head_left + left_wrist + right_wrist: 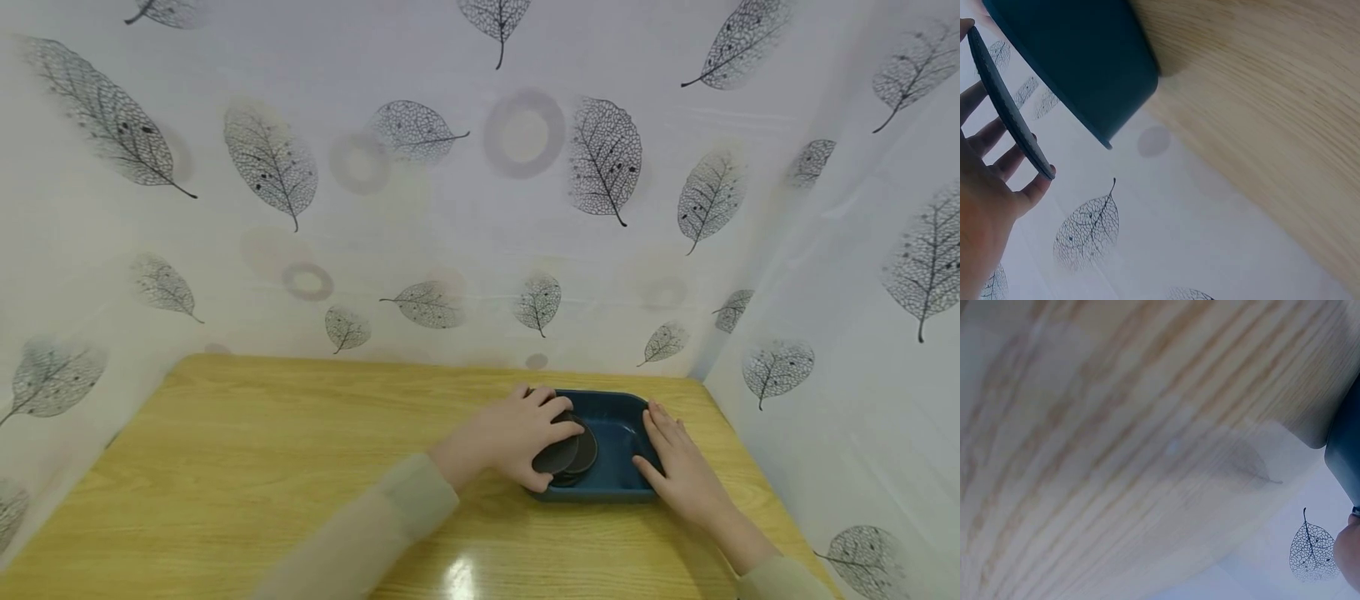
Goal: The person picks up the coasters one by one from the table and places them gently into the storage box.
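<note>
A dark blue rectangular tray (617, 454) with raised walls stands on the table's right part. Over its left end my left hand (517, 435) grips a dark round coaster (553, 458) by its edge, fingers spread along the far side and thumb at the near side. Seen edge-on in the left wrist view, the coaster (1007, 106) sits above the tray's rim. More dark round coasters (588, 450) lie beneath it inside the tray, partly hidden. My right hand (678, 467) rests on the tray's right wall, fingers extended; only a fingertip (1349, 553) shows in the right wrist view.
The wooden table (285, 467) stretches to the left of the tray. A white, leaf-patterned covering (450, 208) rises behind the table's back edge, and another stretch of it (847, 400) runs along the right side.
</note>
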Tool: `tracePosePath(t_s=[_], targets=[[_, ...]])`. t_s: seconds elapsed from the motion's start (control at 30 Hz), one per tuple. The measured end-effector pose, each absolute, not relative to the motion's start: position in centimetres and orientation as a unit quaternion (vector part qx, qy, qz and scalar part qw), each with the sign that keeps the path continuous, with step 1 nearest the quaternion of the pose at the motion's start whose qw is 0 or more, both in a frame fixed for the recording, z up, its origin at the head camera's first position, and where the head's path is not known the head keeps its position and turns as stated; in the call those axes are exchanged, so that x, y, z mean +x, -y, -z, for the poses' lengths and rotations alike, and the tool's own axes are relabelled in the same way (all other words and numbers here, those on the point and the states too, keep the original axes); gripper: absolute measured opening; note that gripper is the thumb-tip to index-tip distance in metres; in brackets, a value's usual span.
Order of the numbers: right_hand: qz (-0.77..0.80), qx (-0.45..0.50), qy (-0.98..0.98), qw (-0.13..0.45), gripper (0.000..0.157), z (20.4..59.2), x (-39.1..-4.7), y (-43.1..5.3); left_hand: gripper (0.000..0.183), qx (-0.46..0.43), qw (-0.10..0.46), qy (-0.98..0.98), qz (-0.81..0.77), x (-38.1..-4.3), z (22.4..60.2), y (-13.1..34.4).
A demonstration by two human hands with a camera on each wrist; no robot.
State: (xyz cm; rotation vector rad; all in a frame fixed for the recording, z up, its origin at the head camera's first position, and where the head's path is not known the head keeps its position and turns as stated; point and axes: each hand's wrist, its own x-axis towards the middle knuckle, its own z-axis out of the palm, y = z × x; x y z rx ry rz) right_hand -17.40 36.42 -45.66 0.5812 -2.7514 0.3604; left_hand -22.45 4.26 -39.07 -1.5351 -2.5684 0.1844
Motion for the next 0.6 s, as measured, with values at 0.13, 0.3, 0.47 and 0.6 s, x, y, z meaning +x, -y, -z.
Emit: tracePosePath(t_s=[0.13,0.3,0.47,0.6], targets=[[-0.126,0.203,0.959,0.152,0.074,45.7,-17.4,-36.4,0.079,-0.511,0.080,0.853,-0.067,-22.6,39.1,-5.4],[-0.130,0.197,0.961,0.143,0.074,45.5,-17.3,-36.4,0.078,-0.510,0.088,0.854,-0.062,-22.9,39.4,-6.7],[-0.132,0.194,0.962,0.137,0.074,45.4,-17.3,-36.4,0.077,-0.506,0.074,0.857,-0.061,-23.2,39.6,-7.8],[-0.130,0.193,0.962,0.139,0.073,45.5,-17.4,-36.4,0.077,-0.499,0.068,0.861,-0.068,-23.4,40.0,-8.6]])
